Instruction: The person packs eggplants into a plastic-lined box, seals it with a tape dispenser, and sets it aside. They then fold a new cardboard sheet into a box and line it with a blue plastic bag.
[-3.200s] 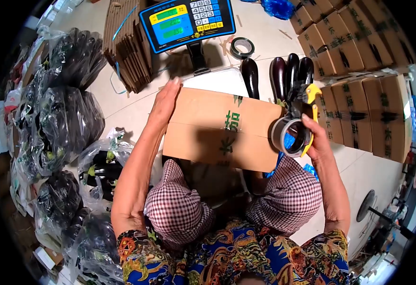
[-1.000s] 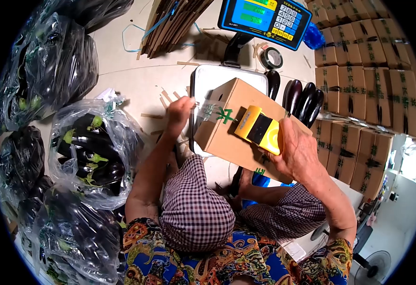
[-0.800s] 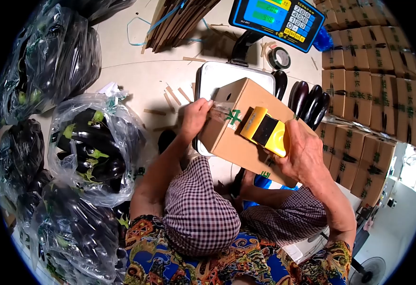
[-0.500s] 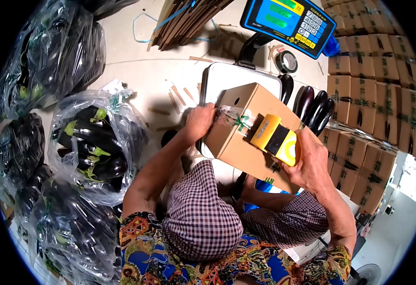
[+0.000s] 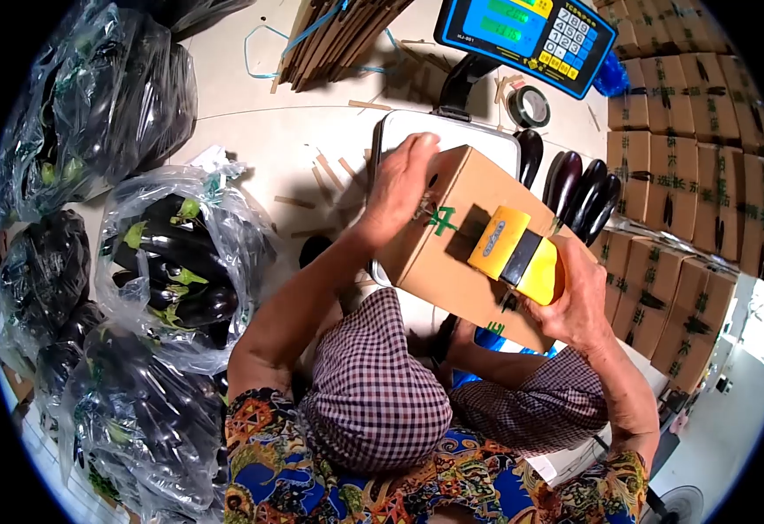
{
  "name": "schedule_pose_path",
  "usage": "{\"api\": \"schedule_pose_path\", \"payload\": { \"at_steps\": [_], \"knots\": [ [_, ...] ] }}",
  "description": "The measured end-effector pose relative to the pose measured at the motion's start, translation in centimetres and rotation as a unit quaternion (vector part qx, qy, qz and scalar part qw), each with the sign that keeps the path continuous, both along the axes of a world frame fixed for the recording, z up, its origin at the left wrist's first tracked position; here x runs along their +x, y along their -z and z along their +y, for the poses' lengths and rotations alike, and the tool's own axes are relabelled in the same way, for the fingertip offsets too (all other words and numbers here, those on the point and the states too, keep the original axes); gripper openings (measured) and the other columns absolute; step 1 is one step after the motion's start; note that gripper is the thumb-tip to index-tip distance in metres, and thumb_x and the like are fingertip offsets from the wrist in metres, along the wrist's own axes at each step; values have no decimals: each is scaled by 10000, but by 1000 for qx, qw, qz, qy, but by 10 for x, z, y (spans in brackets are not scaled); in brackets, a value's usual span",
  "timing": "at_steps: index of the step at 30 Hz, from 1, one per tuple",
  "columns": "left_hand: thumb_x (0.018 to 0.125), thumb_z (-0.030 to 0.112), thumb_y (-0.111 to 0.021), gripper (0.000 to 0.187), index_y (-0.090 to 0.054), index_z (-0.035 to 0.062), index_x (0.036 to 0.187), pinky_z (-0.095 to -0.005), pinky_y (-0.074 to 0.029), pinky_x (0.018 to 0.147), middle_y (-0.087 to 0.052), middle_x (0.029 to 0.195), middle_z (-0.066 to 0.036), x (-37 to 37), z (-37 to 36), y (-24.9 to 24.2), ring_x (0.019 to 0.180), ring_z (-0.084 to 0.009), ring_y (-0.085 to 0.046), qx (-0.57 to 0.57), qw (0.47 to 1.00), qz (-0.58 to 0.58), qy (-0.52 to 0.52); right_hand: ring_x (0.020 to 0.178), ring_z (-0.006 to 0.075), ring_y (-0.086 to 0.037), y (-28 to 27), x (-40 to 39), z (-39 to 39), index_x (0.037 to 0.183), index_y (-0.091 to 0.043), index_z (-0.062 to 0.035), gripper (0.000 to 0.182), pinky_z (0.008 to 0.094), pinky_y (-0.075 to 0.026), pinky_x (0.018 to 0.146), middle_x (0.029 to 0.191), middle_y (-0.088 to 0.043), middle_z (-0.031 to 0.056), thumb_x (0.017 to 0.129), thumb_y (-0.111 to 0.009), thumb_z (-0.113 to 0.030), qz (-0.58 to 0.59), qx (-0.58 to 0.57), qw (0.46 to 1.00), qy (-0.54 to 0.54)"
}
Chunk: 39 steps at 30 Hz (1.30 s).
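Observation:
A brown cardboard carton (image 5: pixel 478 185) sits tilted in view on the white plate of a scale (image 5: pixel 404 128). My left hand (image 5: pixel 397 194) lies along the carton's left side with fingers stretched out together and pointing away from me. Clear tape runs over that side, partly hidden by the hand. Wrapped around the near end of a yellow tape dispenser (image 5: pixel 502 240) with a black band, my right hand (image 5: pixel 581 295) holds it over the carton's top face. Green printed characters show on the carton near its left edge.
Several loose eggplants (image 5: pixel 587 196) lie right of the scale, near a tape roll (image 5: pixel 530 106). The scale's display (image 5: pixel 530 39) stands behind. Bags of eggplants (image 5: pixel 177 253) fill the left. Stacked cartons (image 5: pixel 670 183) line the right, and flattened cardboard strips (image 5: pixel 334 44) lie at the back.
My left hand has shifted forward along the carton's side, its fingers straightening out. The dispenser in my right hand has moved slightly right and tilted a little.

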<state>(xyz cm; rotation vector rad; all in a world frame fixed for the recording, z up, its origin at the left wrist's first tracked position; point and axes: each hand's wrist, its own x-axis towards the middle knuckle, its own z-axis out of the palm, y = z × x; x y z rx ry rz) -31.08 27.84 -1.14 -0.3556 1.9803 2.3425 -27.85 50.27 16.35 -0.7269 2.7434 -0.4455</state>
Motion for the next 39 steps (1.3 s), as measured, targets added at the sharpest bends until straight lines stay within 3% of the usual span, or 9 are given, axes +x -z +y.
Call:
{"api": "schedule_pose_path", "payload": {
  "at_steps": [2, 4, 12, 16, 17, 18, 23, 27, 39],
  "knots": [
    [1024, 416, -409, 476, -561, 15, 1233, -396, -425, 993, -628, 1175, -191, 2, 8, -51, 1108, -354, -576, -15, 999, 21, 19, 846, 327, -693, 2, 0, 3, 1094, -549, -33, 530, 388, -560, 737, 927, -674, 171, 710, -809, -290, 0, -28, 1000, 1],
    [1041, 381, -389, 476, -534, -11, 1267, -381, -390, 1052, -573, 1265, -197, 3, 21, -57, 1216, -305, -532, -160, 982, 93, 45, 841, 328, -689, 1, 0, 6, 1099, -557, -36, 528, 392, -555, 734, 918, -665, 161, 709, -807, -290, -1, -33, 999, -4],
    [901, 246, -656, 479, -512, -14, 1276, -447, -480, 909, -598, 1158, -212, 1, 35, -46, 1035, -378, -583, -421, 872, 247, 16, 812, 374, -651, -4, 1, 6, 1089, -526, -33, 501, 451, -527, 676, 884, -626, 183, 728, -775, -275, -13, -32, 999, -14],
    [948, 318, -572, 519, -480, 5, 1352, -437, -496, 916, -569, 1243, -231, 1, 33, -52, 1077, -372, -589, -510, 837, 177, 83, 717, 408, -631, -17, -2, 28, 1060, -474, -17, 499, 467, -531, 647, 809, -605, 212, 753, -758, -290, -8, -13, 998, -61],
    [970, 345, -530, 531, -454, 24, 1386, -459, -489, 920, -571, 1251, -230, 2, 28, -50, 1094, -391, -583, -502, 821, 259, 79, 711, 396, -633, -23, -1, 38, 1058, -474, -20, 501, 462, -533, 637, 804, -599, 205, 754, -760, -297, -21, 16, 998, -59],
    [980, 380, -511, 544, -443, 52, 1409, -475, -472, 946, -563, 1276, -239, 2, 32, -58, 1128, -417, -569, -443, 886, 111, 77, 705, 383, -636, -28, 1, 52, 1057, -473, -23, 502, 457, -535, 628, 798, -593, 199, 756, -761, -303, -36, 46, 997, -53],
    [992, 405, -479, 542, -426, 83, 1425, -490, -445, 972, -550, 1318, -237, -2, 35, -69, 1163, -434, -554, -498, 860, 27, 104, 753, 333, -630, -12, 31, 166, 1108, -492, -46, 521, 419, -515, 630, 844, -559, 144, 791, -713, -397, 35, 72, 996, -29],
    [993, 383, -479, 526, -434, 63, 1408, -491, -441, 967, -567, 1276, -268, -3, 34, -71, 1144, -450, -559, -480, 869, 25, 118, 783, 328, -626, 10, 60, 230, 1084, -515, -56, 427, 429, -513, 673, 855, -577, 134, 789, -705, -299, 23, 12, 998, 50],
    [1012, 403, -460, 490, -462, 89, 1388, -433, -466, 925, -643, 1129, -271, -1, 34, -80, 1078, -405, -621, -453, 885, 25, 108, 805, 357, -650, 84, 77, 234, 1098, -479, -46, 504, 416, -554, 702, 872, -598, 165, 805, -750, -354, 1, -113, 989, 96]
  ]
}}
